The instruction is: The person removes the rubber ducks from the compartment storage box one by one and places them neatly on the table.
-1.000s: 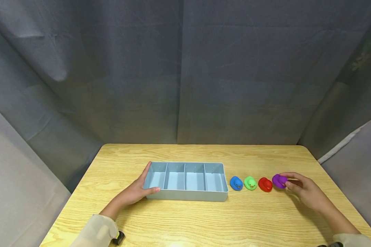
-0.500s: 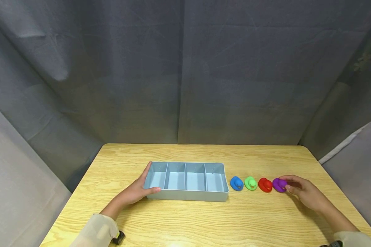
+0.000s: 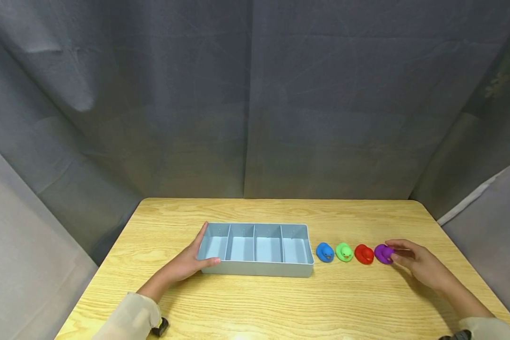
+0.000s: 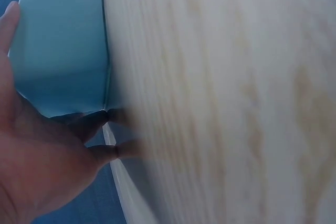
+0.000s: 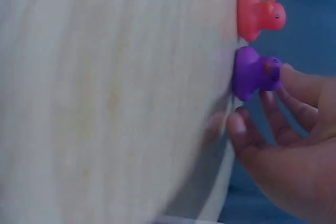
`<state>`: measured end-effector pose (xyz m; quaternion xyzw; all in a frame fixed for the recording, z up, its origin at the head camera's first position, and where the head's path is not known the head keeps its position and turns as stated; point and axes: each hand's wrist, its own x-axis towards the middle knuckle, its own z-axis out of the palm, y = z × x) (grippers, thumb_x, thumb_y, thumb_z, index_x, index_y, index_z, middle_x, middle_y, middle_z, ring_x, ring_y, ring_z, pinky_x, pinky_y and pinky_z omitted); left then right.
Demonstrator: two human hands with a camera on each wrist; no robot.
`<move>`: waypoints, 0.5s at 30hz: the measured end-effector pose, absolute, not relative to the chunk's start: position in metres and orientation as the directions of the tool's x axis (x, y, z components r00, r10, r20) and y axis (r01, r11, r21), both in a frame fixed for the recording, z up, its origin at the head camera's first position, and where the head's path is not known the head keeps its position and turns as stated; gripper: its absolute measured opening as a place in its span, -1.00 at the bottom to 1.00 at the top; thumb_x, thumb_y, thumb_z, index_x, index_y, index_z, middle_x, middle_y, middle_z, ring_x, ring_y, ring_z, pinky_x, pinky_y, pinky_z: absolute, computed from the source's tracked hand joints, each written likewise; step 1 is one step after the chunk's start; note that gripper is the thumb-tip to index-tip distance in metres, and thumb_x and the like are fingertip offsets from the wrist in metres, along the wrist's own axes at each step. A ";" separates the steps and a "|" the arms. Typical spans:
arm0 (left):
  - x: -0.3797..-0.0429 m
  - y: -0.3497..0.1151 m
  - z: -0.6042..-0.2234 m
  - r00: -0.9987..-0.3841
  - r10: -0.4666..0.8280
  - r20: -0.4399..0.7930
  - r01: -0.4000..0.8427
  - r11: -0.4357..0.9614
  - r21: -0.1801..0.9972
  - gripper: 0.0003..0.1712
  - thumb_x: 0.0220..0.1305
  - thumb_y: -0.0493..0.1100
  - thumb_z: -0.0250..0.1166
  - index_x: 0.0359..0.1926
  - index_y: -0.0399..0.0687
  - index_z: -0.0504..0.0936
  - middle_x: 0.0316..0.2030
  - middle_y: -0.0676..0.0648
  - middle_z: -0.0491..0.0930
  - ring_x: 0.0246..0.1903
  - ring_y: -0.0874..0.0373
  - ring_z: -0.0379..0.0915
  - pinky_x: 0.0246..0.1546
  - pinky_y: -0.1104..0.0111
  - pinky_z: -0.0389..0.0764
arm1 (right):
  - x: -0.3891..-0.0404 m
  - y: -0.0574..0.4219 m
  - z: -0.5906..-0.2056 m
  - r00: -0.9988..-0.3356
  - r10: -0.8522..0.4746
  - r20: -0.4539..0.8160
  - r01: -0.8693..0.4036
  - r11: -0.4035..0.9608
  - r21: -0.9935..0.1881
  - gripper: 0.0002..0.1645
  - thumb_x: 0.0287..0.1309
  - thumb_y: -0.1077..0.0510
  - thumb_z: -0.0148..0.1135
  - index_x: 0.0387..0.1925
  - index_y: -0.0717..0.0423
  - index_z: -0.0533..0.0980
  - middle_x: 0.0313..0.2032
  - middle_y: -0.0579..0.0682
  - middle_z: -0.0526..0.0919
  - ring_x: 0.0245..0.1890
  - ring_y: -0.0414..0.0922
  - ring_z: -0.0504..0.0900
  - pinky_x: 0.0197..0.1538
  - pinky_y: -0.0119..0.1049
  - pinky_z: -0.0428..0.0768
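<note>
My left hand (image 3: 182, 264) grips the left end of a light blue divided box (image 3: 255, 268), thumb over the front wall and index finger along the end. In the left wrist view the lower fingers (image 4: 86, 127) lie against the box's end, close to the table. At the right, my right hand (image 3: 422, 264) holds a purple toy duck (image 3: 382, 254) by its head between thumb and fingers. The purple duck (image 5: 249, 74) sits upright on the table in the right wrist view. Beside it in a row are a red duck (image 3: 364, 254), a green duck (image 3: 344, 252) and a blue duck (image 3: 325, 252).
The box has several compartments in a line, with nothing in them. Its right end stands close to the blue duck. A wooden table (image 3: 255, 307) carries everything, and a dark grey curtain (image 3: 323, 118) hangs behind its far edge.
The purple duck has come down from a slightly raised, tilted pose to upright beside the red duck, my right hand moving with it. My left hand and the box have stayed put.
</note>
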<state>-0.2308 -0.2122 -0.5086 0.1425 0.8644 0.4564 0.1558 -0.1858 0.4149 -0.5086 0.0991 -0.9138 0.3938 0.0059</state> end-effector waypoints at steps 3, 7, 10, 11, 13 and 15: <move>-0.231 -0.212 -0.509 -0.911 0.393 -0.122 0.121 0.539 0.834 0.36 0.27 0.22 0.45 0.63 0.45 -0.47 0.66 -0.08 -0.41 0.61 -0.22 -0.34 0.51 -0.27 -0.05 | -0.184 0.408 -0.499 -0.990 -0.132 0.056 -0.135 0.727 -0.673 -0.46 0.55 0.12 0.11 0.32 0.46 0.38 0.20 0.44 0.55 0.10 0.02 0.66 0.01 -0.33 0.62; -0.230 -0.211 -0.506 -0.913 0.393 -0.111 0.141 0.559 0.817 0.36 0.25 0.25 0.46 0.63 0.49 -0.46 0.66 -0.04 -0.40 0.61 -0.20 -0.34 0.51 -0.27 -0.03 | -0.182 0.390 -0.484 -0.992 -0.111 0.064 -0.128 0.795 -0.593 -0.36 0.58 -0.03 0.05 0.37 0.42 0.34 0.29 0.54 0.41 0.22 0.56 0.41 0.12 0.36 0.51; -0.229 -0.210 -0.501 -0.911 0.397 -0.108 0.159 0.582 0.797 0.34 0.25 0.26 0.44 0.63 0.48 -0.45 0.66 -0.06 -0.38 0.61 -0.22 -0.31 0.48 -0.29 0.04 | -0.182 0.371 -0.475 -0.988 -0.113 0.102 -0.150 0.832 -0.534 -0.29 0.57 -0.10 0.06 0.40 0.40 0.32 0.33 0.54 0.35 0.26 0.61 0.31 0.13 0.54 0.37; -0.229 -0.210 -0.499 -0.911 0.398 -0.105 0.167 0.591 0.789 0.34 0.26 0.26 0.44 0.63 0.48 -0.45 0.66 -0.08 -0.37 0.61 -0.24 -0.28 0.47 -0.30 0.07 | -0.182 0.364 -0.472 -0.986 -0.116 0.123 -0.164 0.840 -0.518 -0.27 0.56 -0.11 0.08 0.40 0.41 0.31 0.33 0.54 0.33 0.26 0.61 0.30 0.14 0.55 0.36; -0.228 -0.210 -0.494 -0.912 0.399 -0.094 0.189 0.614 0.767 0.33 0.28 0.25 0.43 0.63 0.47 -0.45 0.66 -0.10 -0.35 0.59 -0.27 -0.20 0.44 -0.31 0.13 | -0.182 0.350 -0.468 -0.982 -0.123 0.145 -0.180 0.845 -0.504 -0.23 0.54 -0.12 0.10 0.43 0.41 0.28 0.37 0.53 0.28 0.33 0.62 0.21 0.18 0.59 0.28; -0.227 -0.209 -0.488 -0.918 0.391 -0.070 0.225 0.656 0.720 0.29 0.30 0.27 0.40 0.64 0.46 -0.43 0.66 -0.11 -0.33 0.58 -0.29 -0.14 0.42 -0.35 0.12 | -0.182 0.337 -0.464 -0.975 -0.132 0.180 -0.205 0.853 -0.479 -0.21 0.51 -0.13 0.15 0.44 0.38 0.28 0.41 0.50 0.26 0.37 0.62 0.14 0.19 0.64 0.20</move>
